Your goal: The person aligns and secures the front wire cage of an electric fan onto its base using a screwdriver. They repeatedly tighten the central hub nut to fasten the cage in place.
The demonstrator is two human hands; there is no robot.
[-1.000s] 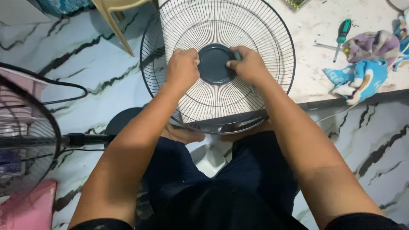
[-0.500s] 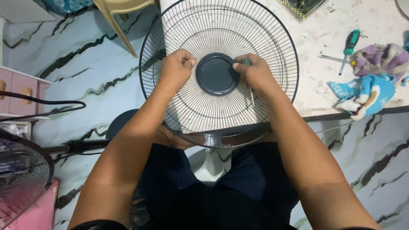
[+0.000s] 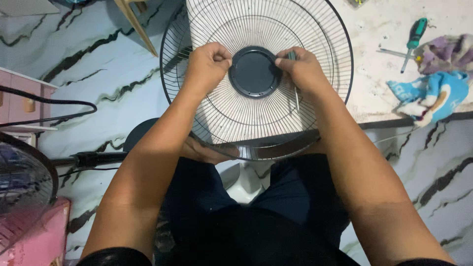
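Note:
A round wire fan grille with a dark round centre cap rests tilted against my knees and the edge of a low table. My left hand is fisted on the wires just left of the cap. My right hand sits at the cap's right rim. It is closed around a thin tool whose metal shaft points down across the wires.
A green-handled screwdriver and crumpled blue and purple cloths lie on the pale table at right. A second fan's cage, its pole, a black cable and a pink cabinet are at left.
Both hands stay beside the centre cap. The right hand has turned slightly, and the thin tool's shaft now shows below it. The view has shifted a little.

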